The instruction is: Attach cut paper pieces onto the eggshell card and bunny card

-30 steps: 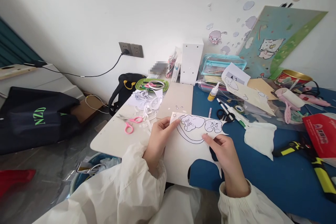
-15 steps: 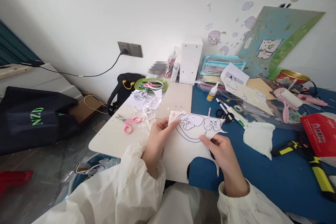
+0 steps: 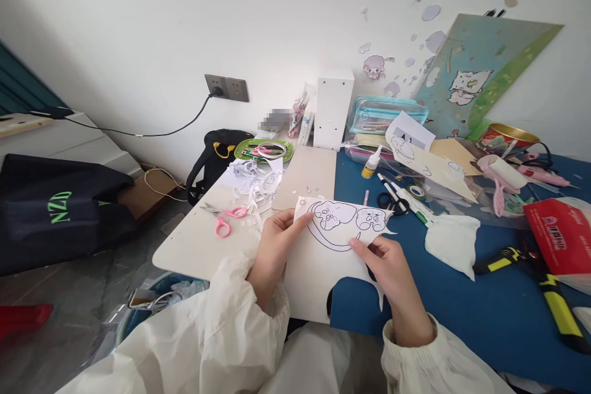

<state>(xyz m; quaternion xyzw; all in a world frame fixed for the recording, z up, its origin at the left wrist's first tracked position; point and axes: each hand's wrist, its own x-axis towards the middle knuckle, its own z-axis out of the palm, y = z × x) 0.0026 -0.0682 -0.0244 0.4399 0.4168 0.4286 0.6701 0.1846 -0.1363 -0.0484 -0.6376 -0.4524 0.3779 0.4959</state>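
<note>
A sheet of white paper [image 3: 335,235] with black line drawings of round cartoon animals and a curved band is held up between both hands over the desk. My left hand [image 3: 278,247] pinches its left edge, thumb in front and fingers behind. On the lower right, my right hand [image 3: 385,261] grips it the same way, the thumb lying by the curved line. The sheet's right side is cut unevenly, with a thin strip hanging down near the right wrist. Pink-handled scissors [image 3: 223,225] lie partly spread on the desk, left of my left hand.
Paper scraps [image 3: 258,181] lie before a green tray [image 3: 244,149]. A glue bottle [image 3: 370,163], black scissors [image 3: 392,202], a white cloth-like square [image 3: 451,243], yellow-black pliers [image 3: 556,301] and a red box [image 3: 558,234] sit to the right. A bin [image 3: 154,301] stands below the desk's left edge.
The whole view has shifted slightly, so things sit a little further left. Both hands keep the same hold on the paper.
</note>
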